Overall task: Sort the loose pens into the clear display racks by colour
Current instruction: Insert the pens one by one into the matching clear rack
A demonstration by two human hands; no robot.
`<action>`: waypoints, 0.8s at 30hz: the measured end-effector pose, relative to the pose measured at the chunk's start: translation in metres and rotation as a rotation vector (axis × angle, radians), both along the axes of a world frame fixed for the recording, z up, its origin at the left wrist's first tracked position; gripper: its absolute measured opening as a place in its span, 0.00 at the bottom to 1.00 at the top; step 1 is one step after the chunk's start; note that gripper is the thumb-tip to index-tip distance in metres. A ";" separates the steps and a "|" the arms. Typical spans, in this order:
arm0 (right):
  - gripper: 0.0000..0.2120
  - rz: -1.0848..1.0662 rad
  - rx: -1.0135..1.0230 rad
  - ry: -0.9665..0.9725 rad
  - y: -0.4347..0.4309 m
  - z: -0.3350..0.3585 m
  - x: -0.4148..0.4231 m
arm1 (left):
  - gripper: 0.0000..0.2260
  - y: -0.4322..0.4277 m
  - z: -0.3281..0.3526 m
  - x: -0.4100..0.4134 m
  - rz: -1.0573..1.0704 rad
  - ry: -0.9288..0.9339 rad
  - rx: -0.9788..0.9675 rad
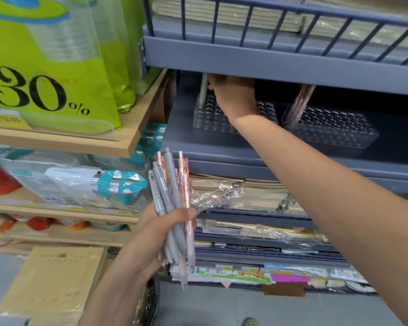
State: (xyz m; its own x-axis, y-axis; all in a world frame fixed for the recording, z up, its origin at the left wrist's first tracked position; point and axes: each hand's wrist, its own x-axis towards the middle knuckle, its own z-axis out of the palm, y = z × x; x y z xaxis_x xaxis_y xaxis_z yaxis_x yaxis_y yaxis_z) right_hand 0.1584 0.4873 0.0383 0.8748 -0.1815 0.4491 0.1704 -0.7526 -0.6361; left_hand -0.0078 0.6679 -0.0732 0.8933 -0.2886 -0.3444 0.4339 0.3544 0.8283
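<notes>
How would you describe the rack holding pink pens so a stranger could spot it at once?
Find the grey shelf beneath the railed one. Two clear racks sit on it side by side; it is the right rack, clear of the right hand. It alone holds pink pens, leaning at its left end, whereas the left rack holds a grey pen.

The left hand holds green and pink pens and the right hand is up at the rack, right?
Not green. The head view shows the left hand holding grey and pink pens. The right hand is up at the rack.
</notes>
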 end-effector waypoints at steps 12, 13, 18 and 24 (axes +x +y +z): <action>0.20 -0.198 -0.460 0.011 -0.006 -0.029 -0.003 | 0.31 0.008 -0.004 0.002 -0.002 0.037 0.029; 0.23 -0.222 -0.527 0.066 -0.007 -0.033 -0.005 | 0.29 0.008 -0.004 0.002 0.000 0.033 0.027; 0.32 -0.167 -0.698 0.200 -0.020 -0.055 -0.020 | 0.25 0.006 -0.005 0.003 0.002 0.034 0.032; 0.32 -0.081 -0.707 0.168 -0.041 -0.059 -0.032 | 0.21 0.004 -0.001 0.004 -0.012 0.009 0.028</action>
